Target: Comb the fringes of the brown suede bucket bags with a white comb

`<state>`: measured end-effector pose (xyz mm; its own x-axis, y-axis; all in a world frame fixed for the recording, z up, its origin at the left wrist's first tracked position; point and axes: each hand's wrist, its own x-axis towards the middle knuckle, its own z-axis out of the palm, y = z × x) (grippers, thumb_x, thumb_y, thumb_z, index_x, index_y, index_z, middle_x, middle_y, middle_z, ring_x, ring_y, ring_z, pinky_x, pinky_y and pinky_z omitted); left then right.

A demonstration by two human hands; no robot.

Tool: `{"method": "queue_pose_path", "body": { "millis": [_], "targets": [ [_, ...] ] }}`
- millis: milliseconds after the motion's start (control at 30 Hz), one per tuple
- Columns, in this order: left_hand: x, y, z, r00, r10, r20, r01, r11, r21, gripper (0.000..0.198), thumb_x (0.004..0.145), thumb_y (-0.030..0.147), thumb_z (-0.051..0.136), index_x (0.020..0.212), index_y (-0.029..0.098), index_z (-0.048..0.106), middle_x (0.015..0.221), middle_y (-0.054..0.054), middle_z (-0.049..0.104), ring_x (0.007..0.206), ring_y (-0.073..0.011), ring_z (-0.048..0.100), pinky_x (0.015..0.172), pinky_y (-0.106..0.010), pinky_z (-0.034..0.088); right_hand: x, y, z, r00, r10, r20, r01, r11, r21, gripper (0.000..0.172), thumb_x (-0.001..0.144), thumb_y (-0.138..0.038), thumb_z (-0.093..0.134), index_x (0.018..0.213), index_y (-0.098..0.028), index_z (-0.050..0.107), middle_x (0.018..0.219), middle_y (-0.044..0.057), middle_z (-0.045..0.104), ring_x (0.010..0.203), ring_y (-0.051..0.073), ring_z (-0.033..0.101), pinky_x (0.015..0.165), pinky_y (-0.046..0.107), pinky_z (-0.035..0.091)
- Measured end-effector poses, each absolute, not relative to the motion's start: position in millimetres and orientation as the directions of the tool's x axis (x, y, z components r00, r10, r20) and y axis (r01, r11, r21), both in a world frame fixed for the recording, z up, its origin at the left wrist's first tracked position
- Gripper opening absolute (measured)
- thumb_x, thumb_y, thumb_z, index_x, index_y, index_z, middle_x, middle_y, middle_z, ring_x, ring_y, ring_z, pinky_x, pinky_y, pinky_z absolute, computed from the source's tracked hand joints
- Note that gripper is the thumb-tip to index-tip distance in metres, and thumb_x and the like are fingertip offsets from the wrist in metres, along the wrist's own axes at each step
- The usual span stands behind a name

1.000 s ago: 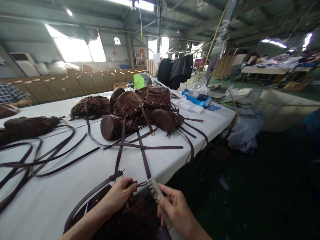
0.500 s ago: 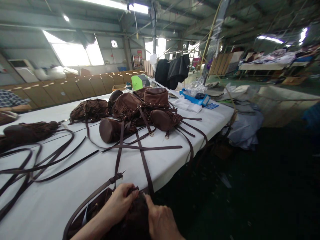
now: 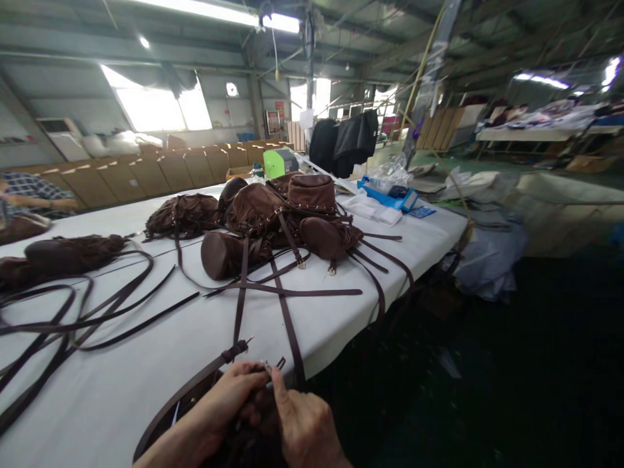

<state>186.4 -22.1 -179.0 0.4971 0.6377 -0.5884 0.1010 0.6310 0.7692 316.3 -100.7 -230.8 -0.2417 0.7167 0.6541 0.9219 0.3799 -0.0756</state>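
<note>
1. One dark brown bag, at the near edge of the table; what bears its weight cannot be told. Places below are relative to this bag.
2. Left hand: above the bag, fingers curled, apparently pinching a thin dark cord whose end shows past the fingertips. Probably held up to steady it within the other hand's reach.
3. Right hand: over the bag's right side, index finger extended towards the left fingertips, other fingers folded. Whether it grips anything: cannot tell.
4. Shoulder strap: arches along the bag's left side, seemingly laid aside from the fingers.
5. Ahead of the bag: a pile of brown bags, likely heaped there for working room. A long strap runs back from it, close by; could snag.
6. Ahead and left: tangled loose straps.
7. Farther ahead: green machine; ahead-right, blue box.
</note>
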Motion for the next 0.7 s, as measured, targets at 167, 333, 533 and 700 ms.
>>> {"method": "queue_pose_path", "body": {
  "millis": [167, 333, 533, 700],
  "targets": [
    [179, -17, -185, 0.484, 0.557, -0.674, 0.1, 0.73, 0.676, 0.036, 0.064, 0.027, 0.071, 0.096, 0.015, 0.061, 0.043, 0.01, 0.042, 0.034, -0.005, 0.03, 0.034, -0.016, 0.023, 326, -96, -238, -0.275, 0.75, 0.601, 0.951, 0.303, 0.056, 0.052, 0.084, 0.004, 0.036, 0.136, 0.004, 0.04, 0.062, 0.002, 0.058, 0.048, 0.016, 0.055, 0.046, 0.03, 0.039],
    [181, -25, -181, 0.503, 0.579, -0.642, 0.133, 0.682, 0.719, 0.035, 0.065, 0.029, 0.069, 0.096, 0.013, 0.063, 0.045, 0.009, 0.042, 0.035, -0.0038, 0.029, 0.034, -0.016, 0.019, 340, -89, -246, -0.254, 0.852, 0.457, 0.967, 0.227, 0.114, 0.057, 0.078, 0.005, 0.047, 0.135, -0.004, 0.046, 0.062, 0.002, 0.061, 0.05, 0.015, 0.058, 0.049, 0.027, 0.043],
    [163, -26, -169, 0.487, 0.665, -0.567, 0.136, 0.583, 0.801, 0.032, 0.07, 0.034, 0.065, 0.094, 0.013, 0.062, 0.043, 0.01, 0.04, 0.032, -0.0044, 0.03, 0.035, -0.019, 0.017, 400, -85, -230, 0.283, 0.952, 0.115, 0.958, -0.285, 0.005, 0.054, 0.081, 0.0, 0.047, 0.132, -0.014, 0.053, 0.061, 0.006, 0.068, 0.056, 0.02, 0.068, 0.05, 0.024, 0.048],
    [163, -8, -152, 0.382, 0.745, -0.547, 0.047, 0.576, 0.816, 0.05, 0.067, 0.04, 0.07, 0.107, 0.013, 0.057, 0.044, 0.014, 0.031, 0.034, -0.0024, 0.021, 0.037, -0.018, 0.012, 362, -118, -224, 0.082, 0.956, 0.283, 0.921, 0.036, -0.387, 0.048, 0.092, -0.015, 0.032, 0.138, -0.013, 0.047, 0.081, 0.009, 0.075, 0.063, 0.018, 0.07, 0.06, 0.023, 0.054]
  ]
}}
